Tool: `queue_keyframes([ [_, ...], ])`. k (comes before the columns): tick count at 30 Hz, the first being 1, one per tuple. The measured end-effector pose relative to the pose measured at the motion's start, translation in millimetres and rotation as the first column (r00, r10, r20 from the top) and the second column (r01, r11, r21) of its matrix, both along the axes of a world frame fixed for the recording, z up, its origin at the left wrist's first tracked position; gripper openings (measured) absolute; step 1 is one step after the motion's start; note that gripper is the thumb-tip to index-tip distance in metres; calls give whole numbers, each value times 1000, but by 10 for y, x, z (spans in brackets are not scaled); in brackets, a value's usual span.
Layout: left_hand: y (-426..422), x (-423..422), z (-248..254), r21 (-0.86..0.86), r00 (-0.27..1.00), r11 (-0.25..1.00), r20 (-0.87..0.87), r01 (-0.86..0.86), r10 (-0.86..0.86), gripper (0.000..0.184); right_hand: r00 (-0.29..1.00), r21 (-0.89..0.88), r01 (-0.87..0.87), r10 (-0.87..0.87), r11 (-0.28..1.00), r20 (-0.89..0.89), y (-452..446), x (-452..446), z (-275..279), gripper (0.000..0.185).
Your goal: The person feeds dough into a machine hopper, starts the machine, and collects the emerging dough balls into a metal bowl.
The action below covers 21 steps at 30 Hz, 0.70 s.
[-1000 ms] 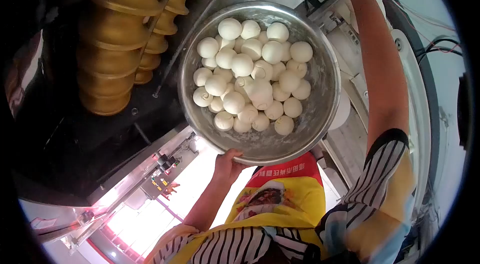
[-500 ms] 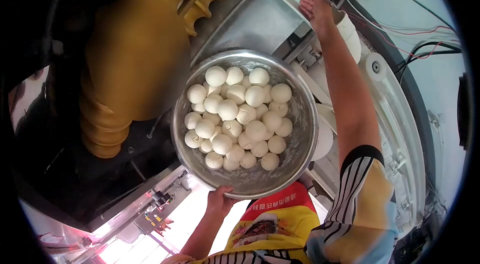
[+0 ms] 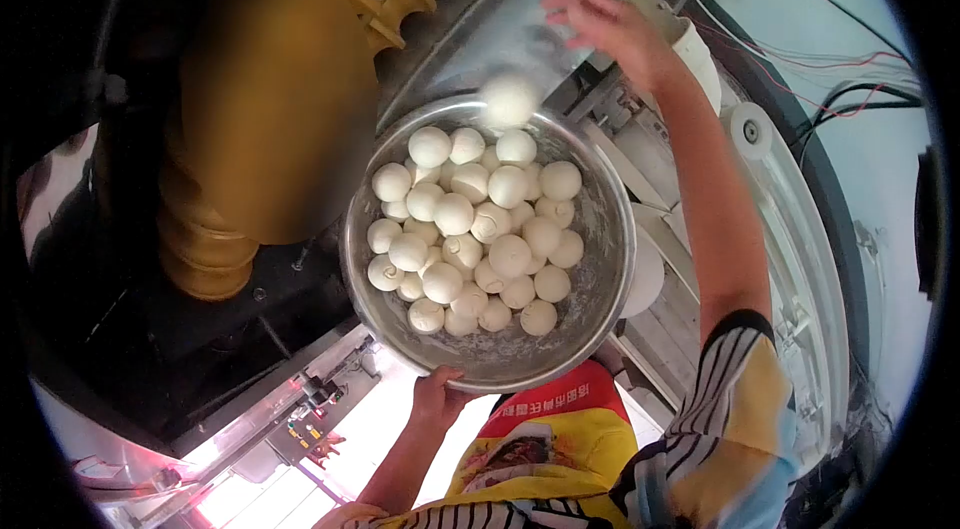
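A large steel bowl (image 3: 600, 314) holds many smooth white dough balls (image 3: 454, 215). My left hand (image 3: 438, 399) grips the near rim of the bowl, its fingers wrapped around the edge. Past the far rim, my right hand (image 3: 610, 29) is raised with its fingers stretched out and nothing in them, slightly blurred. A single blurred dough ball (image 3: 510, 103) hangs in the air over the far rim, apart from my right hand.
Large golden-yellow screw rollers (image 3: 270, 109) of a machine fill the left side, beside a sloping metal plate (image 3: 480, 39). A white curved conveyor (image 3: 800, 279) runs along the right. Red and black wires (image 3: 850, 99) hang at the upper right.
My right hand has swung left and toward the bowl from the chute. The ball that lay on the chute is gone from there, and a ball is now airborne at the bowl's rim.
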<state>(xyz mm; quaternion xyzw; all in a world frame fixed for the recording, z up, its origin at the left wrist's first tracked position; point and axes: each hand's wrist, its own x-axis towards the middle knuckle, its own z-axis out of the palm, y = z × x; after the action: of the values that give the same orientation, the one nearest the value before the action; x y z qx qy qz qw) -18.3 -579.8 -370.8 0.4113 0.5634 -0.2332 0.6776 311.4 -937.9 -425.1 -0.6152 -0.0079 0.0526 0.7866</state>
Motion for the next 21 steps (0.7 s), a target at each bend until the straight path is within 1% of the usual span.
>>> queue_keyframes([
  [1, 15, -3, -30, -8, 1000, 1000, -7, -2, 1, 54, 997, 27, 71, -70, 997, -35, -35, 126, -111, 50],
  [2, -5, 23, -42, -11, 1000, 1000, -3, 3, -3, 54, 973, 93, 215, -205, 972, -106, -103, 267, -241, 54],
  [4, -32, 36, 18, -5, 1000, 1000, -7, 7, -7, 54, 858, 200, 489, -427, 849, -287, -256, 470, -571, 62],
  [5, -37, 47, 29, -1, 1000, 1000, 6, 12, -12, 53, 827, 192, 523, -439, 831, -352, -272, 523, -668, 70],
  [8, -43, 45, 36, 2, 1000, 1000, 17, 20, -20, 53, 813, 276, 555, -439, 785, -383, -265, 554, -850, 69],
  [11, -34, 35, 14, -7, 1000, 1000, 6, 13, -13, 53, 802, 251, 556, -433, 793, -411, -246, 559, -820, 75],
  [13, -24, 23, 14, -8, 1000, 1000, -4, -6, 6, 54, 805, 246, 554, -436, 796, -401, -242, 556, -821, 74],
  [14, -31, 28, 22, -15, 1000, 1000, 17, 0, 0, 54, 807, 244, 553, -439, 797, -396, -241, 561, -823, 74],
  [17, -53, 44, 34, -36, 998, 999, 65, 16, -14, 55, 762, 225, 608, -480, 761, -435, -225, 581, -822, 66],
  [20, -37, 38, 19, -44, 997, 999, 71, 15, -12, 57, 799, 117, 576, -528, 809, -287, -210, 591, -824, 45],
  [21, -62, 61, 27, -35, 998, 999, 69, 4, -1, 58, 827, 18, 547, -537, 837, -169, -214, 586, -844, 40],
])
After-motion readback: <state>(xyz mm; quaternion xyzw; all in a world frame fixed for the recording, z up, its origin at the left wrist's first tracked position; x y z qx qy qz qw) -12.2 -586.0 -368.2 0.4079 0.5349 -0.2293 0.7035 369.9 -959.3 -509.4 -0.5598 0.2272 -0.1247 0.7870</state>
